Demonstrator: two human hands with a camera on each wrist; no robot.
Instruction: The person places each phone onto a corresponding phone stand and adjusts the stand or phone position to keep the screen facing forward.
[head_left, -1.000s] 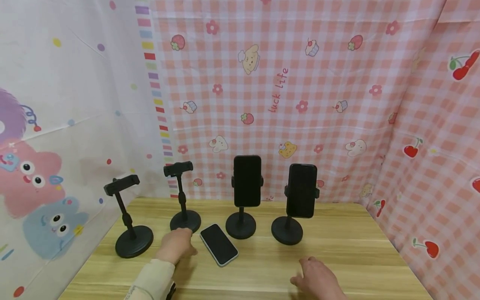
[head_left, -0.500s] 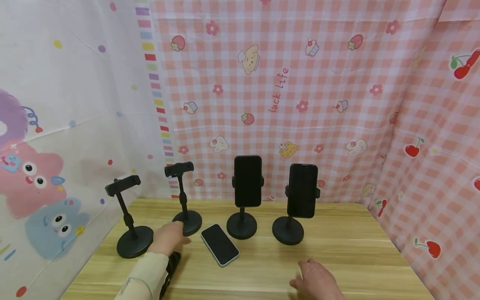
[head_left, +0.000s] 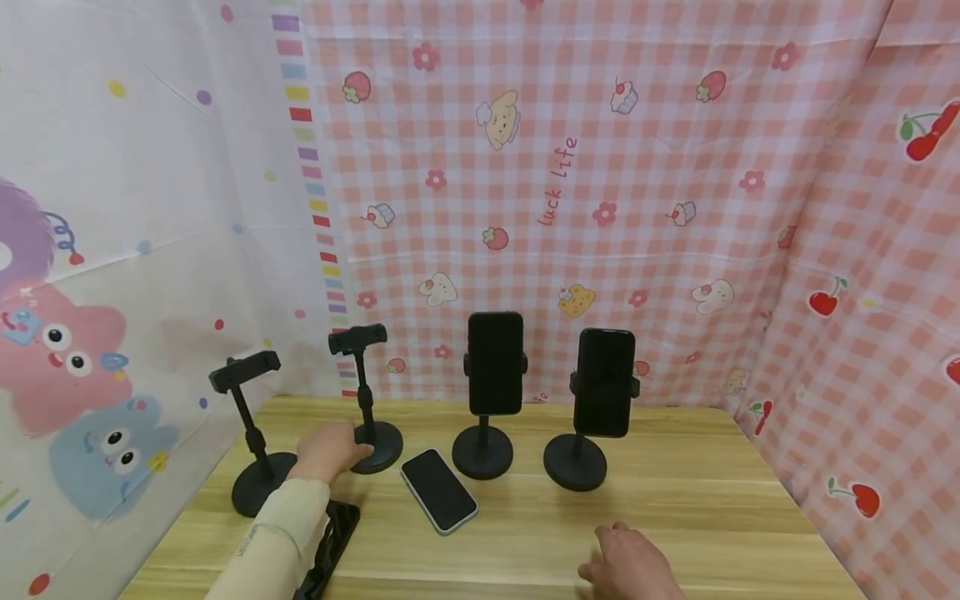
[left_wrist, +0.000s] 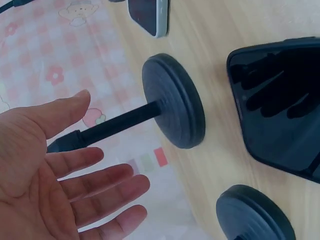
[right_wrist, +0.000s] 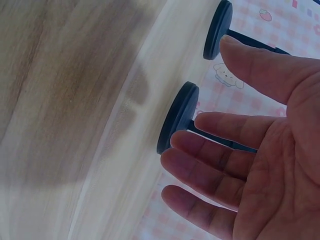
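Black, the second stand (head_left: 365, 400) stood just beyond the left hand (head_left: 330, 452), which covered part of its base. That hand's fingers were loosely spread with the thumb apart, gripping nothing; whether they touched the pole (left_wrist: 120, 122) could not be told. The black phone (head_left: 341, 529) lay on the table (head_left: 712, 500), partly hidden by the sleeve (head_left: 281, 533); the left wrist view cut it off at the right, dark finger-shaped reflections crossing its screen. The arm also masked some of the leftmost stand (head_left: 243, 410) at its base. A white-edged phone (head_left: 440, 492) lay near the second stand. The right hand (head_left: 633, 565), fingers loosely extended, held nothing; the lower edge cropped its wrist.
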